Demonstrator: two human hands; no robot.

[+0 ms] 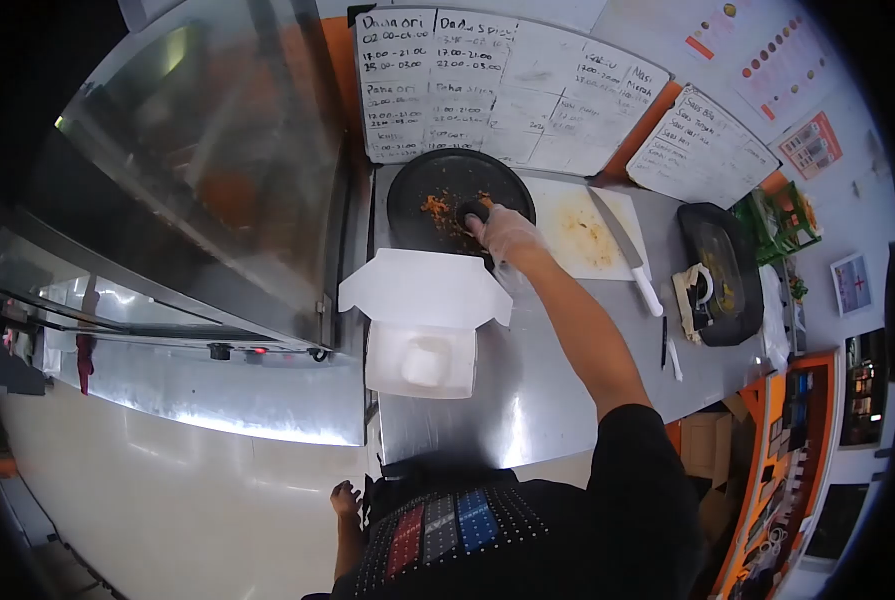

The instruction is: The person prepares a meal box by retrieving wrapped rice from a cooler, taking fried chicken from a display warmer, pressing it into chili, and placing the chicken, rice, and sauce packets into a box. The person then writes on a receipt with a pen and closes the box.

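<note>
My right hand (507, 235), in a clear plastic glove, reaches over a round black stone dish (422, 180) and is closed on a dark rounded object (474, 211). Orange-red crumbs (437, 207) lie on the dish around it. Just below the dish stands an open white paper box (422, 285) with a white mound (427, 363) in its lower part. My left hand (346, 498) hangs low beside my body, off the counter, its fingers partly curled and nothing visible in them.
Right of the dish, a stained white cutting board (577, 228) carries a knife (622, 245). Farther right are a tape dispenser (694, 300), a black tray (732, 270) and a pen (664, 342). A glass display case (197, 180) stands left; whiteboards (512, 90) lean behind.
</note>
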